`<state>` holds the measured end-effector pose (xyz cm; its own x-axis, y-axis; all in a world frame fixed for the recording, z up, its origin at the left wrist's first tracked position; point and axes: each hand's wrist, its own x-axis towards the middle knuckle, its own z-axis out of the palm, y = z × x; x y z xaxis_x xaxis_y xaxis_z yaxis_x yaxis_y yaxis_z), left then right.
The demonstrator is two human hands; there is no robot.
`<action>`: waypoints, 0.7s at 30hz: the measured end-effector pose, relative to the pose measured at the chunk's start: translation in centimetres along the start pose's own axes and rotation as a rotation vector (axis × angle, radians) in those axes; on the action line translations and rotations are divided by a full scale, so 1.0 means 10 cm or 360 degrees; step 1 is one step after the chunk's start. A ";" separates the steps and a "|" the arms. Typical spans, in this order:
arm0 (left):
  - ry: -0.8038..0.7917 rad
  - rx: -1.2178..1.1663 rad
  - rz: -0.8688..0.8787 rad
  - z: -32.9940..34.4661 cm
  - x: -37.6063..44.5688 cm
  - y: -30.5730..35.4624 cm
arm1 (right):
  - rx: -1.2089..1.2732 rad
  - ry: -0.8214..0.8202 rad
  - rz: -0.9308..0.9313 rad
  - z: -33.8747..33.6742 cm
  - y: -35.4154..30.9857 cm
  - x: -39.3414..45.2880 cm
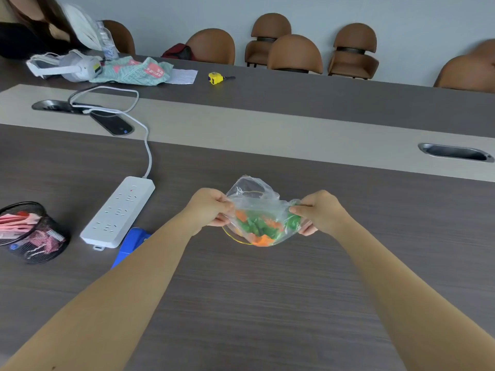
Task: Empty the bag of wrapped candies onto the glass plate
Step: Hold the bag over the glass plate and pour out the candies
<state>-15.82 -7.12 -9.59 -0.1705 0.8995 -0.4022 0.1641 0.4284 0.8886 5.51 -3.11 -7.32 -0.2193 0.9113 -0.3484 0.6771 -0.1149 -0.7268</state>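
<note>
counter (254,303): bare grey wood grain nearest the camera, carrying everything else.
plate (235,238): only a thin yellowish curved rim visible, directly under the bag; mostly hidden by it.
bag (261,212): clear plastic, held just above the plate, slack film bulging up on the far side.
candies (258,227): green and orange wrapped pieces, all inside the bag, sagging to its bottom.
left hand (210,210): grip closed, pinching the bag's left edge.
right hand (320,211): grip closed, pinching the bag's right edge.
step in hand: likely spreading the bag's mouth over the plate; nothing poured yet.
next move: probably tipping the bag mouth-down over the plate, keeping it centred so no candies roll off onto the counter.
stapler (131,243): blue, left of the bag, partly behind the left forearm.
power strip (117,211): white, further left of the bag.
mesh cup (32,234): black, far left of the bag.
chairs (294,53): brown, well beyond the bag by the wall.
</note>
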 end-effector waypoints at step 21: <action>0.0004 -0.0175 -0.0050 -0.06 0.07 0.26 | 0.0680 -0.0164 -0.0060 -0.15 -0.13 0.08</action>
<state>-16.09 -5.46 -7.46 -0.1766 0.8855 -0.4297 0.0508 0.4442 0.8945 5.54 -1.64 -5.74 -0.3221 0.8762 -0.3585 0.3205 -0.2553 -0.9122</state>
